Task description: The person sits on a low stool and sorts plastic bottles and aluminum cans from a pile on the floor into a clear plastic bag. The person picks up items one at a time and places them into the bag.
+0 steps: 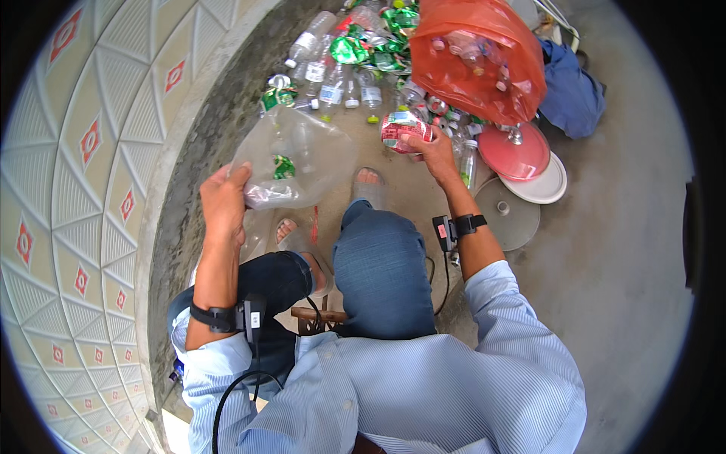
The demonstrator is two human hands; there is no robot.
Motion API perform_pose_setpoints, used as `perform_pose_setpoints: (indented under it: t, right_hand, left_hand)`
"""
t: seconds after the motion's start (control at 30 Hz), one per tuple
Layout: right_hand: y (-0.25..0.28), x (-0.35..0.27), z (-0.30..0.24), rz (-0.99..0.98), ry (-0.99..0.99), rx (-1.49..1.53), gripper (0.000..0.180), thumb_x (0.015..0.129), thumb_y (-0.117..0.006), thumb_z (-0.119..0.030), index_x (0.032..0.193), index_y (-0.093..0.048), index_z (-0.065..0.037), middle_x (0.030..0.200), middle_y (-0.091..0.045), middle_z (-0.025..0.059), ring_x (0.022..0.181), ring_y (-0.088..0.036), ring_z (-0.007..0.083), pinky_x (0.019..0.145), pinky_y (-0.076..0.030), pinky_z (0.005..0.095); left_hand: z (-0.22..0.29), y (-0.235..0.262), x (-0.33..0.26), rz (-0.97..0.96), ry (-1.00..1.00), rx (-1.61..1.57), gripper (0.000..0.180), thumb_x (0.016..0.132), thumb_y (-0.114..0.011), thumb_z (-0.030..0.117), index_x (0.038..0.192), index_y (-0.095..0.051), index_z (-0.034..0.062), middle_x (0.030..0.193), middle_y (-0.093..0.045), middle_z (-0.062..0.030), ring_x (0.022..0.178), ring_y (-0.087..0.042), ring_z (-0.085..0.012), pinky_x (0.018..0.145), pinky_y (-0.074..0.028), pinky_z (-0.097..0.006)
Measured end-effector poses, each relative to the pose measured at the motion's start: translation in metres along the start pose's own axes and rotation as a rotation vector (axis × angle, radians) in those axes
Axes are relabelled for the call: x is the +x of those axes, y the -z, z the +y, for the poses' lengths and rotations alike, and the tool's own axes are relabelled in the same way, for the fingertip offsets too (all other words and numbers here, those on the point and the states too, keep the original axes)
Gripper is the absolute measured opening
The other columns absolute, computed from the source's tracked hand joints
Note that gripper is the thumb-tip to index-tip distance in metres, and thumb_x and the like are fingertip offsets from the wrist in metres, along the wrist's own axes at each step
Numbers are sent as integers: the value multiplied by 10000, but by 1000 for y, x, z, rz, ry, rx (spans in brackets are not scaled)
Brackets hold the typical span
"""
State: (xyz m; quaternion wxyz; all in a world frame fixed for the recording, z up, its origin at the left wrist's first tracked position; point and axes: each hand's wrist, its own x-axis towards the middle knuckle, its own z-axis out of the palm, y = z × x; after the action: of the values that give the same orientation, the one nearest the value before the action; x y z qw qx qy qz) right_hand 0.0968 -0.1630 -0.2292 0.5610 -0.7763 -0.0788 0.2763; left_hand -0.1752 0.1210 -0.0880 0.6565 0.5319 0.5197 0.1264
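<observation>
My left hand (224,198) grips the rim of a clear plastic bag (321,155), which hangs partly open toward the middle. Inside the bag lies a crumpled green piece (283,167), with something shiny below it. Between the fingers of my right hand (437,155) is a red drink can (399,132) with pale markings, tilted on its side. The can is held apart from the bag, to its right. Just beyond it, loose cans and bottles lie on the floor.
Clear plastic bottles (330,92) and crushed green cans (349,50) are heaped ahead. A red bag (484,91) with bottles inside stands at the far right, by blue cloth (572,94). Round lids, one red (522,163), lie nearby. A tiled wall (83,204) runs along the left.
</observation>
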Motion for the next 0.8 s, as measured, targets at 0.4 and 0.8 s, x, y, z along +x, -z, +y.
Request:
perform_pose_setpoints:
  t: [0.4,0.8]
  right_hand:
    - [-106,5,-84,-545,61,-91,577,790,-829,-324,1213,-583,-18,948,-729,51,747,-683,117,610,-509,263]
    - [-185,13,-69,-953,382,-637,707,725,-836,-317,1315,-608,-2,1083,-723,187,1005,-682,374,901,-522,423]
  left_hand:
    - [-13,9,9,120,-286,276,255,850,-659,136,991,-713,-69,730,-650,-80,672,-548,-143,647,-449,-323]
    - [-2,14,-2,138,-322,233,193,862,-599,80,950,-700,-59,800,-721,-134,723,-619,-152,706,-498,-331]
